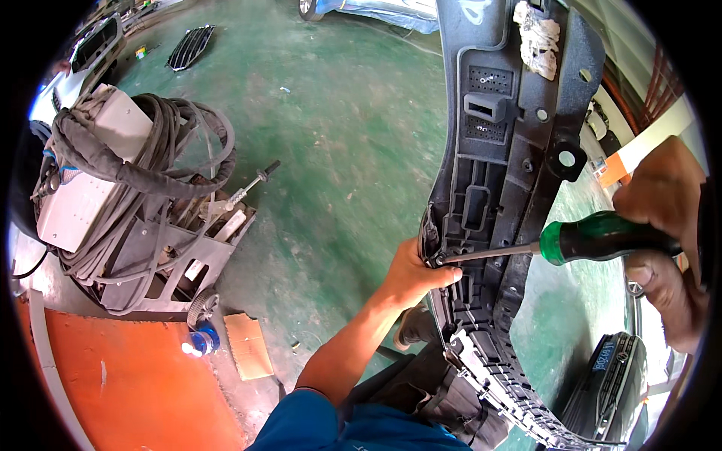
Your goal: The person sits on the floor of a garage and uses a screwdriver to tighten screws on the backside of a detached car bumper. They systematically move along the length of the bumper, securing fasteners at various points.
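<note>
A long black plastic car trim part [489, 150], like the back of a bumper or grille, stands before me and curves down to the lower right. Around its left edge my left hand [421, 272] is closed, thumb lying across the inner side. From the right, my right hand [665, 192] grips the green and black handle of a screwdriver [594, 237]. The shaft runs left across the part, and its tip meets a small fastener point [440, 260] just above my left thumb. Whether a screw sits there is too small to tell.
A wheeled machine [98, 180] wound with thick grey cables stands on the left. Near it lie an orange panel [135, 376], a cardboard piece [247, 346] and a blue bottle [201, 343]. A dark grille [192, 47] rests on the green floor; another car part [605, 387] is lower right.
</note>
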`<state>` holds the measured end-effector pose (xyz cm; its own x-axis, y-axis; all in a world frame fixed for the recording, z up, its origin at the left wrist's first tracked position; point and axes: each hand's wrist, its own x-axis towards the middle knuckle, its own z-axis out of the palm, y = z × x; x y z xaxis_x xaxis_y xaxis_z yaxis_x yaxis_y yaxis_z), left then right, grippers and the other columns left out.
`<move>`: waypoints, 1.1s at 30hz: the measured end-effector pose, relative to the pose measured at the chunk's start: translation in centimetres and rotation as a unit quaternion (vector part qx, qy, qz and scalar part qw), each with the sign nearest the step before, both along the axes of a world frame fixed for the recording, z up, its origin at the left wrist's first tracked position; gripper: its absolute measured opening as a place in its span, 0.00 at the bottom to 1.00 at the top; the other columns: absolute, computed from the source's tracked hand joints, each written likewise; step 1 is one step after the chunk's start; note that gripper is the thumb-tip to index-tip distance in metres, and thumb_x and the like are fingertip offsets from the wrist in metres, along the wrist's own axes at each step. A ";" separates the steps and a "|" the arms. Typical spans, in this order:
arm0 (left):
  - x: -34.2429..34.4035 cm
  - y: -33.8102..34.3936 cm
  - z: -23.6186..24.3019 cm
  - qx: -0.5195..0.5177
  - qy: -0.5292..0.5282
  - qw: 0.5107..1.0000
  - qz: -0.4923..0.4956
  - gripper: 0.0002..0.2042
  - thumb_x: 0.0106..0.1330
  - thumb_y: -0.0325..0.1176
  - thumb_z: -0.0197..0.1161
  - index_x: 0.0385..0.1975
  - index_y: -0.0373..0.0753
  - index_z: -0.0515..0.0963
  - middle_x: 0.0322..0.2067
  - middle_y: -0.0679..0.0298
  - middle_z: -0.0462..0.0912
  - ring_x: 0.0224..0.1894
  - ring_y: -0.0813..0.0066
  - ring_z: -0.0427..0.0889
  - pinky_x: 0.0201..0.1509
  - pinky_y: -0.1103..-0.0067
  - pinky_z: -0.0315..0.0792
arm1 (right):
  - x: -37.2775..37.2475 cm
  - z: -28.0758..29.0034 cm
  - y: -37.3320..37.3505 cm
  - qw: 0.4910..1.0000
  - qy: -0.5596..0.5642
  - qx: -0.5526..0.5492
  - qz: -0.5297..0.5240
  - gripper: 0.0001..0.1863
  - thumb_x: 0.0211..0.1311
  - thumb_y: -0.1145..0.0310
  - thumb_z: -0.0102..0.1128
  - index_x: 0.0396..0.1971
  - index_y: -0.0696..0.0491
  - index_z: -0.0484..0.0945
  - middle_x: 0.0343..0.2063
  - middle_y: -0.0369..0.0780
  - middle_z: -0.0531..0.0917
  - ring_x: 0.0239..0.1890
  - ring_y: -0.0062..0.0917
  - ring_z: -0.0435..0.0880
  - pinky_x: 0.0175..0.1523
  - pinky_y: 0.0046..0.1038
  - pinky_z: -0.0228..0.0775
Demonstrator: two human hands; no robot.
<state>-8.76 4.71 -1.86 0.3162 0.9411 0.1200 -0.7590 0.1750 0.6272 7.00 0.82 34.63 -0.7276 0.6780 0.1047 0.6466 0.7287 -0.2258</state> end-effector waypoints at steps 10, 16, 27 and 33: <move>1.1 0.2 0.1 0.001 0.013 1.000 -0.014 0.15 0.52 0.15 0.71 0.41 0.32 0.85 0.35 0.67 0.86 0.35 0.80 0.82 0.43 0.78 0.76 | -1.2 0.6 -0.9 0.999 -0.027 -0.012 -0.025 0.20 0.68 0.65 0.68 0.55 0.58 0.78 0.44 0.42 0.81 0.30 0.18 0.79 0.31 0.19 0.69; 1.0 0.3 0.1 -0.001 -0.003 1.000 -0.004 0.14 0.53 0.16 0.72 0.40 0.32 0.85 0.34 0.67 0.85 0.33 0.81 0.82 0.39 0.80 0.75 | -1.9 0.8 -0.5 0.999 -0.036 -0.025 -0.014 0.21 0.68 0.64 0.68 0.56 0.58 0.78 0.44 0.41 0.81 0.30 0.18 0.78 0.31 0.19 0.69; 0.0 0.3 0.0 0.014 0.045 0.998 0.052 0.15 0.54 0.17 0.71 0.43 0.32 0.85 0.35 0.66 0.86 0.34 0.82 0.82 0.39 0.80 0.76 | -2.5 0.9 1.7 0.996 -0.051 -0.056 0.038 0.22 0.69 0.62 0.68 0.57 0.58 0.78 0.44 0.41 0.81 0.31 0.17 0.78 0.32 0.19 0.69; 1.8 0.0 0.9 0.028 0.039 0.999 -0.006 0.10 0.57 0.21 0.72 0.37 0.35 0.80 0.28 0.73 0.80 0.29 0.87 0.74 0.33 0.82 0.70 | -2.7 4.2 3.8 0.968 -0.179 -0.075 0.161 0.21 0.69 0.62 0.67 0.56 0.58 0.78 0.45 0.41 0.81 0.32 0.17 0.78 0.32 0.19 0.69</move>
